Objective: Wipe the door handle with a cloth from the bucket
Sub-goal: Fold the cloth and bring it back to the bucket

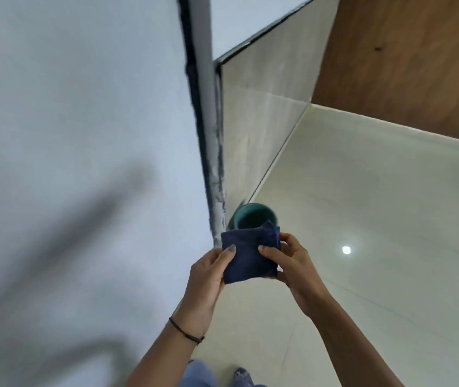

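A folded dark blue cloth (249,254) is held in front of me at mid-frame. My left hand (208,277) grips its left edge with the thumb on top. My right hand (289,265) pinches its right edge. Just beyond the cloth a teal bucket (254,216) stands on the floor beside the door frame; its near rim is hidden by the cloth. The pale door (83,135) fills the left side of the view. No door handle shows in the frame.
A grey door frame (208,121) with a dark seal runs down the middle. Right of it are a tiled wall (264,107), a wooden panel (406,57) and a glossy cream tiled floor (376,233). My feet (239,378) show at the bottom.
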{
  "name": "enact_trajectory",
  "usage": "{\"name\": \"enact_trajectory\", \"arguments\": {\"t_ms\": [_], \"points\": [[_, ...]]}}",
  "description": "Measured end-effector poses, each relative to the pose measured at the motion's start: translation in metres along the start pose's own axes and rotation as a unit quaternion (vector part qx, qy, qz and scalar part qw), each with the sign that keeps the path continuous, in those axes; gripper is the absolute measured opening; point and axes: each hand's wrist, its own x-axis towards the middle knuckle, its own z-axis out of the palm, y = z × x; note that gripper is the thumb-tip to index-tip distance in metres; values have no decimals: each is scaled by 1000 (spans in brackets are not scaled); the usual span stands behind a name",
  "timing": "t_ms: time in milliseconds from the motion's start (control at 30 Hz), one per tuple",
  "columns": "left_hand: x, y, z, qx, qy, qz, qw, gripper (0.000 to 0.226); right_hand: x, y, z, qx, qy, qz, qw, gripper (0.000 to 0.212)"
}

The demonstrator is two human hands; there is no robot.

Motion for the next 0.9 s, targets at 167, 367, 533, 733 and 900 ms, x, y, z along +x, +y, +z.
{"name": "enact_trajectory", "arguments": {"t_ms": [167,367,533,733,900], "points": [[60,9,64,7,1,18,1000,18,48,-11,-52,-59,40,3,997,21],[176,2,117,-20,23,-16,999,25,159,-21,-90,65,27,50,996,31],[300,-13,154,-32,91,-78,992,23,271,-25,-122,61,27,129,989,32],[415,-44,177,41,66,-190,979,19,392,-15,-167,-92,40,198,975,29],[502,-102,173,20,59,-324,944,9,497,42,-191,-222,12,252,942,26]]}}
